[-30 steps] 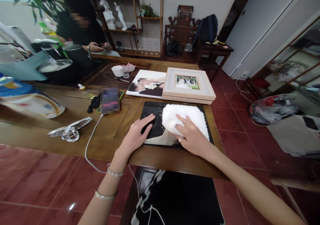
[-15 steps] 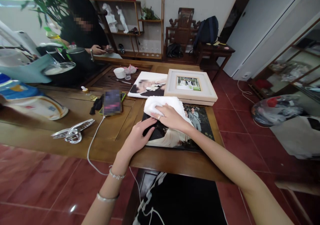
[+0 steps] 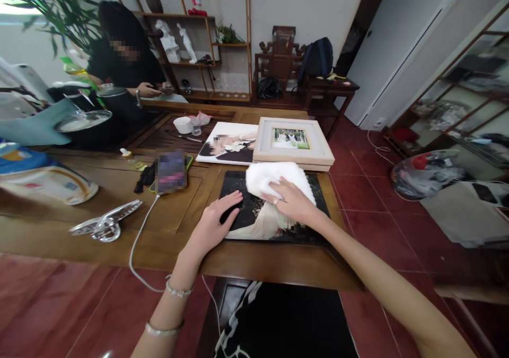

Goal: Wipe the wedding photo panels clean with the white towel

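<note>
A dark photo panel (image 3: 265, 224) with a pale gown in its picture lies flat near the table's front edge. My left hand (image 3: 211, 221) rests on its left side, fingers stretched out and thumb apart. On the upper right of the panel, my right hand (image 3: 293, 203) presses down a fluffy white cloth (image 3: 258, 176), its fingers sunk into the pile. Cloth and hand hide part of the picture. Just behind the panel are a pale framed photo (image 3: 323, 145) and a white photo print (image 3: 204, 154), partly overlapped by the frame.
On the table (image 3: 191, 252) to the left are a phone (image 3: 172, 171) on a white cable (image 3: 137, 241), a shiny silver object (image 3: 106, 221) and a blue-and-white package (image 3: 43, 175). A white cup (image 3: 183, 124) stands further back. Another person (image 3: 119, 55) sits across, holding something.
My right hand and the cloth have slid right across the panel, covering the standing figure and uncovering the upper left. My left hand stays at the left edge. The view has shifted slightly.
</note>
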{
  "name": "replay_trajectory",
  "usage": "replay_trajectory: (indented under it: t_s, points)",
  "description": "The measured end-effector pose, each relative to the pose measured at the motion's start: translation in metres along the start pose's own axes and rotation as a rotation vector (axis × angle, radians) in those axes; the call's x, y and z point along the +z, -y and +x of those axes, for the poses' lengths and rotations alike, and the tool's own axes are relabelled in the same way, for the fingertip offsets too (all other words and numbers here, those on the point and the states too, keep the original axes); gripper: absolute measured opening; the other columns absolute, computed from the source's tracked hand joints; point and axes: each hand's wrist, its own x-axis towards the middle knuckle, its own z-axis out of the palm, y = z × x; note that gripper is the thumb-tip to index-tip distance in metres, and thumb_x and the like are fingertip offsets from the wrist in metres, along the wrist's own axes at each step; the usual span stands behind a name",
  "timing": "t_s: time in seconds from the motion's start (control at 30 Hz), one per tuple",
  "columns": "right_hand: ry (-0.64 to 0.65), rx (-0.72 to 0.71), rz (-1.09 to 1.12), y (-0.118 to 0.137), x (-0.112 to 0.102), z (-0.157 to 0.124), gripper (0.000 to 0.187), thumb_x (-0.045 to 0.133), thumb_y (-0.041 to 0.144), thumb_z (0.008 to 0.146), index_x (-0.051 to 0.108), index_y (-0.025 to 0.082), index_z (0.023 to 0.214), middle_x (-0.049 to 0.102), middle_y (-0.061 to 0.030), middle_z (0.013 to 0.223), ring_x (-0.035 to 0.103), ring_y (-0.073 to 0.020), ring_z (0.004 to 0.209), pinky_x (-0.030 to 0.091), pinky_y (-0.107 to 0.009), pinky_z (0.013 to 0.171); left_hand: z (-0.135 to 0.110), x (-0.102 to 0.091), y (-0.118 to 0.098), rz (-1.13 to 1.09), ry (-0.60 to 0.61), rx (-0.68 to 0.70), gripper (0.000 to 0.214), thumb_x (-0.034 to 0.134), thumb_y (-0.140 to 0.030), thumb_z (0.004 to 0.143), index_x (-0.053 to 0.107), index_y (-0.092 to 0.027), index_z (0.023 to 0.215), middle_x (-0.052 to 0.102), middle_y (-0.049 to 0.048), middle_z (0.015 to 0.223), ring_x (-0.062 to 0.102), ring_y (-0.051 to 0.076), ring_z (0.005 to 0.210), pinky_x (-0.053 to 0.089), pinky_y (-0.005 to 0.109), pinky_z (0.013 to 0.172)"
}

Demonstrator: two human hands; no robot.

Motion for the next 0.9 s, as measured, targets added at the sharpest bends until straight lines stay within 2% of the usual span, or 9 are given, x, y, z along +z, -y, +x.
replay_trajectory:
  t_s: [0.17,0.27,0.37,0.47,0.6,0.7,0.8,0.9]
  points:
    - [-0.069,0.175,-0.041,-0.039,-0.016,-0.041,0.029,0.043,0.037,0.096,0.065,0.02,0.094,0.068,-0.0104,0.115,0.051,-0.0331,0.126,0.041,-0.048,0.101,0.0,0.0,0.0,-0.016,-0.002,-0.001,0.032,0.05,-0.027,0.093,0.063,-0.02,0.122,0.063,0.0086,0.129,0.055,0.025,0.125,0.043,0.046,0.107]
    - [-0.075,0.11,-0.064,-0.05,-0.02,-0.056,0.025,0.044,0.033,0.096,0.064,0.02,0.089,0.063,-0.0118,0.127,0.046,-0.0305,0.131,0.037,-0.05,0.108,0.0,0.0,0.0,-0.012,-0.003,-0.003,0.032,0.05,-0.027,0.093,0.064,-0.019,0.121,0.063,0.0094,0.128,0.055,0.025,0.124,0.044,0.046,0.107]
    - [-0.072,-0.004,-0.087,-0.043,-0.021,-0.069,0.019,0.047,0.023,0.092,0.063,0.019,0.082,0.056,-0.0151,0.135,0.044,-0.0275,0.133,0.03,-0.052,0.113,0.0,0.0,0.0,-0.004,-0.011,-0.005,0.031,0.05,-0.028,0.093,0.065,-0.019,0.119,0.064,0.0097,0.128,0.056,0.026,0.123,0.045,0.048,0.105]
    - [-0.054,-0.017,-0.093,-0.024,-0.019,-0.091,0.016,0.05,0.017,0.089,0.064,0.019,0.081,0.054,-0.0162,0.138,0.041,-0.027,0.135,0.029,-0.054,0.114,0.001,0.001,0.0,0.0,-0.014,0.005,0.031,0.049,-0.028,0.094,0.066,-0.02,0.119,0.064,0.0095,0.127,0.057,0.026,0.123,0.046,0.048,0.105]
    - [0.027,-0.016,-0.087,0.008,-0.018,-0.131,0.014,0.052,0.016,0.085,0.064,0.022,0.079,0.05,-0.012,0.142,0.035,-0.0267,0.139,0.03,-0.054,0.114,0.002,0.002,0.0,0.012,-0.015,0.011,0.031,0.05,-0.028,0.094,0.066,-0.02,0.118,0.064,0.0098,0.127,0.057,0.026,0.122,0.046,0.048,0.104]
    - [0.101,-0.051,-0.062,0.022,-0.019,-0.15,0.018,0.052,0.011,0.08,0.065,0.024,0.082,0.051,-0.0075,0.142,0.033,-0.0242,0.14,0.03,-0.05,0.116,0.002,0.002,0.001,0.011,-0.021,0.01,0.03,0.051,-0.03,0.094,0.066,-0.02,0.117,0.065,0.0099,0.126,0.058,0.026,0.122,0.046,0.048,0.104]
    - [0.103,-0.026,-0.043,0.022,-0.02,-0.149,0.016,0.052,0.016,0.085,0.065,0.023,0.081,0.051,-0.0075,0.142,0.037,-0.025,0.138,0.032,-0.049,0.115,0.002,0.002,0.001,0.008,-0.012,0.006,0.03,0.051,-0.031,0.094,0.066,-0.019,0.116,0.065,0.01,0.126,0.058,0.026,0.121,0.046,0.048,0.104]
    - [0.06,0.022,-0.052,0.008,-0.022,-0.129,0.021,0.05,0.029,0.092,0.065,0.021,0.08,0.05,-0.0093,0.142,0.04,-0.0287,0.136,0.036,-0.049,0.111,0.002,0.001,0.001,-0.007,-0.012,-0.004,0.03,0.052,-0.031,0.093,0.066,-0.019,0.117,0.064,0.0099,0.126,0.058,0.026,0.121,0.046,0.047,0.105]
